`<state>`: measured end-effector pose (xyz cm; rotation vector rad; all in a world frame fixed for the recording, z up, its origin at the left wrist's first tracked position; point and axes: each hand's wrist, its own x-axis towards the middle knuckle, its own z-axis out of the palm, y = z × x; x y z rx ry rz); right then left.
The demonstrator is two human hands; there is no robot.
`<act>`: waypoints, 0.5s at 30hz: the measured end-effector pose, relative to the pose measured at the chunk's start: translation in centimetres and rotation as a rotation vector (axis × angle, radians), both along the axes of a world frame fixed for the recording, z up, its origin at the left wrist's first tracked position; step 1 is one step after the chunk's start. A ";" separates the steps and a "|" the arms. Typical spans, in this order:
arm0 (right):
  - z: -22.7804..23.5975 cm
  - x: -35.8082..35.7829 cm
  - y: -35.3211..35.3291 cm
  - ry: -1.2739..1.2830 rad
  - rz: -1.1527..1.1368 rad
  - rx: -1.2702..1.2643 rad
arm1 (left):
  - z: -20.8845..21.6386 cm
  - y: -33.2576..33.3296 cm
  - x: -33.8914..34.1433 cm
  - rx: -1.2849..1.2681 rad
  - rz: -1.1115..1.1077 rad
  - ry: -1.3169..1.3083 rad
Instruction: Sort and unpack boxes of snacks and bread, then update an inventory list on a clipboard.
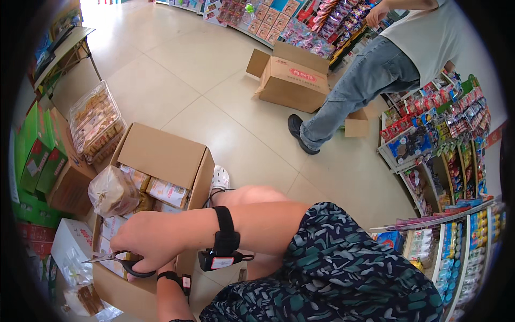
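Observation:
My right hand is closed round black-handled scissors, their blades pointing left over an open cardboard box. Beneath it, my left hand reaches in at the near side of the box. Most of that hand is hidden behind the right one, so its fingers cannot be made out. White-and-orange wrapped packages fill the box. A clear plastic bag with something pale inside rests on top of them at the left. One cardboard flap stands raised at the far side.
Green cartons and a clear tray of baked snacks stand at the left. A white bag lies beside the box. Further off are another open carton and a person in jeans. Snack shelves line the right.

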<state>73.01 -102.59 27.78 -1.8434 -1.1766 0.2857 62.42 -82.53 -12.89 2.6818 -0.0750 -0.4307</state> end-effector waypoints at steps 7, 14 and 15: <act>0.6 -0.1 -1.2 -0.017 -0.011 0.020 | 9.9 3.7 -0.8 -0.641 0.385 0.214; 0.9 -1.7 0.3 -0.007 0.015 0.068 | 28.6 5.4 -3.7 -1.164 0.647 -0.043; 0.7 -1.9 0.9 -0.006 0.029 0.073 | 31.6 5.0 -4.0 -1.106 0.618 -0.041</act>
